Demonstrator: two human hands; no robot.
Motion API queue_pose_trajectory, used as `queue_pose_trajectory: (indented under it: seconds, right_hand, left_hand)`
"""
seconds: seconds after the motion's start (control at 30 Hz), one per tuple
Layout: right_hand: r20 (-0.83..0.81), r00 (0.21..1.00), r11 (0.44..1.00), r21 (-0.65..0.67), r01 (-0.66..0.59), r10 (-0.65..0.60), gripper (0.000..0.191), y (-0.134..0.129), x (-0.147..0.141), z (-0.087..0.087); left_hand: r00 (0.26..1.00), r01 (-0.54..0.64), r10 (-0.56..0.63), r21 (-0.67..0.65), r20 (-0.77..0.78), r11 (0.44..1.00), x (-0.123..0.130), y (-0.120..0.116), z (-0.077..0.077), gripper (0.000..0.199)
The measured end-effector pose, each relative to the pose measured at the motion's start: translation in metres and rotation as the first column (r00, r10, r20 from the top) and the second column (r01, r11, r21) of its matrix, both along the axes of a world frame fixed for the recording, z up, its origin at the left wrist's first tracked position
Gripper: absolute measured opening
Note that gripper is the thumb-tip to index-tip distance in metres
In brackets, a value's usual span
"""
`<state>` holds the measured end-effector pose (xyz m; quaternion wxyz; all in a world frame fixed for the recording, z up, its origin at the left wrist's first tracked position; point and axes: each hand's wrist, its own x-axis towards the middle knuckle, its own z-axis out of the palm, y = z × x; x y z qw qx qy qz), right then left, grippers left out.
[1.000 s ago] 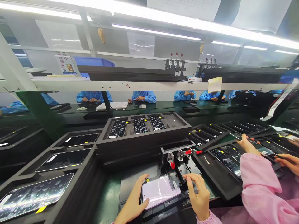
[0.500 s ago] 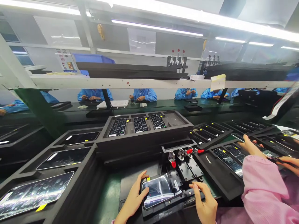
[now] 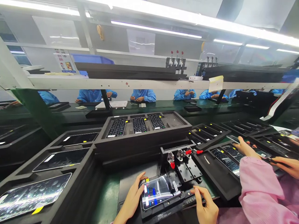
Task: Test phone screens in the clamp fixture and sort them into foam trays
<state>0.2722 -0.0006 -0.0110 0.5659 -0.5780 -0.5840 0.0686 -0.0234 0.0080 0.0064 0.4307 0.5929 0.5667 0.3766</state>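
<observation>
A smartphone (image 3: 155, 193) with a lit screen and a yellow tab lies in a black test fixture (image 3: 171, 203). My left hand (image 3: 133, 196) rests at the phone's left end, fingers stretched toward its far corner and thumb by the near edge. At the fixture's front right, my right hand (image 3: 205, 202) has its index finger and thumb apart near the rim, the other fingers curled. Whether its fingertips touch the rim, I cannot tell. Along the fixture's back, a toggle clamp (image 3: 172, 164) has its red handle down; two more red handles point right. Black plates (image 3: 185, 171) sit below them.
Foam trays (image 3: 80, 183) with phones flank the left, and another tray (image 3: 144, 137) with keyboard-patterned panels stands behind. On the right, a co-worker's pink sleeve (image 3: 259, 183) reaches in beside a tray (image 3: 218, 177). A white shelf beam (image 3: 140, 84) crosses above; people in blue sit beyond.
The phone screen has gone from dim to showing bright coloured items. My left thumb has moved off the screen to its edge. My right hand has barely shifted.
</observation>
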Motion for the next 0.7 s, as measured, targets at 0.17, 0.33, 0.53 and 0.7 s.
queue_pose_trajectory:
  seconds: [0.17,0.33,0.53,0.7]
  right_hand:
    - [0.028,0.999,0.997,0.059,-0.045,0.044,0.015,0.013,-0.009,0.021]
    - [0.11,0.982,0.985,0.057,-0.161,0.154,0.016,0.048,-0.019,0.056]
    - [0.068,0.908,0.894,-0.22,-0.391,0.414,0.028,0.075,-0.035,0.072]
    - [0.063,0.874,0.837,-0.328,-0.438,0.482,0.028,0.074,-0.037,0.077]
  left_hand:
    - [1.0,0.008,-0.008,0.012,-0.018,1.0,-0.003,0.001,-0.007,0.044]
    - [1.0,0.014,-0.013,0.027,-0.028,1.0,-0.004,0.001,-0.009,0.043]
    - [0.998,-0.002,0.004,0.025,-0.063,1.0,-0.003,0.0,-0.007,0.044]
    - [0.997,-0.01,0.012,0.025,-0.073,1.0,-0.003,0.0,-0.007,0.045]
